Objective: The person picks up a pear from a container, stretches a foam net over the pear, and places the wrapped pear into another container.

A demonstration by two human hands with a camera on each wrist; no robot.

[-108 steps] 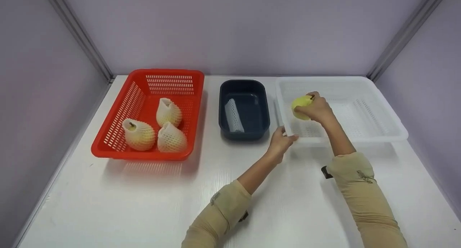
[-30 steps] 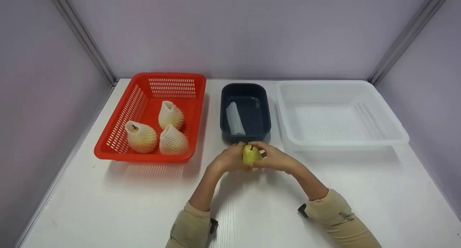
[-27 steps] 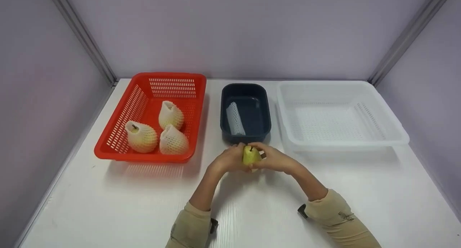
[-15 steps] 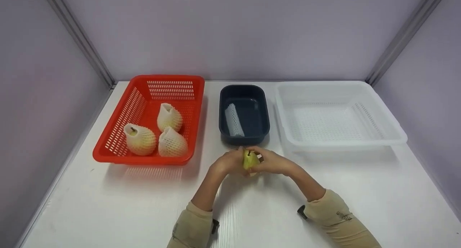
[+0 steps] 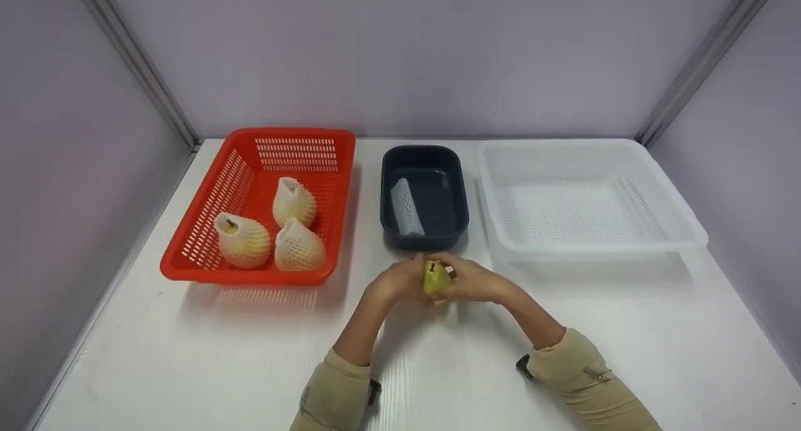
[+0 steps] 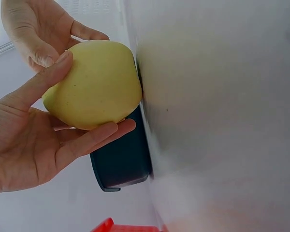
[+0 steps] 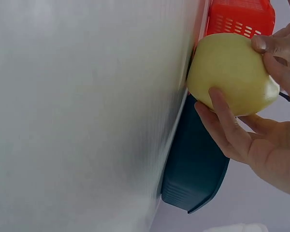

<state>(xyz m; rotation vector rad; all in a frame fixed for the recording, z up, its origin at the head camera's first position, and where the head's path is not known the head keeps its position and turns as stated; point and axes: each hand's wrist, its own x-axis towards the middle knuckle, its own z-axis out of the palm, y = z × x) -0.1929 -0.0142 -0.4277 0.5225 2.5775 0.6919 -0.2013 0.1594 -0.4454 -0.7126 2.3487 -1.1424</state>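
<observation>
Both hands hold a bare yellow-green pear (image 5: 435, 279) low over the white table, just in front of the dark blue bin (image 5: 441, 196). The left hand (image 5: 400, 281) grips the pear's left side, thumb on one face and fingers on the other, as the left wrist view shows. On the opposite side, the right hand (image 5: 477, 283) has its thumb and fingers round the pear (image 7: 232, 72). The stem points up in the head view. Whether the pear's base touches the table is hard to tell. A white foam net sleeve (image 5: 407, 207) lies flat inside the bin.
To the left stands a red basket (image 5: 341, 218) with three pears in foam nets, one of them a netted pear (image 5: 244, 243) with its stem showing. A white plastic basket (image 5: 601, 248) stands to the right. Upright panels (image 5: 413, 55) enclose the table's back and sides.
Earlier the right hand held the pear in the white basket while the left gripped its rim. Both hands then came together at the pear before the bin. Lately the pear has tilted slightly.
</observation>
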